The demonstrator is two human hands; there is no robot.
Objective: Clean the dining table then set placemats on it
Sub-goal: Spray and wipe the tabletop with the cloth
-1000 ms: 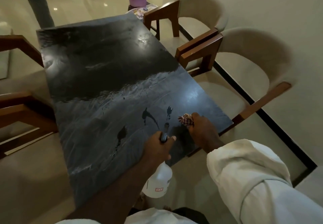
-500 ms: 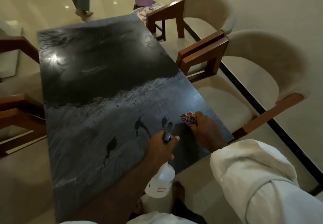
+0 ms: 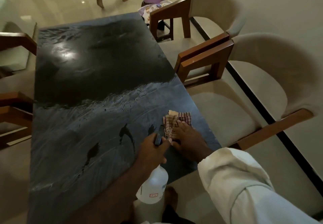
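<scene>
The room is dim and warm-toned. The dark, glossy table [image 3: 97,76] carries a white patch of glare near its far left corner, so light falls from above, and wet streaks hold a dull sheen across its middle. Small bright spots shine on the floor [image 3: 57,5]. My left hand [image 3: 152,152] and right hand [image 3: 187,136] show dark, with little detail. The bottle [image 3: 153,187] and my sleeve [image 3: 244,188] are palest. The chairs [image 3: 265,83] smear softly, and straight lines bow toward the edges.

Dark glossy table [image 3: 97,76] streaked wet, checked cloth [image 3: 181,116] near right edge, white spray bottle [image 3: 153,185] tilted
</scene>
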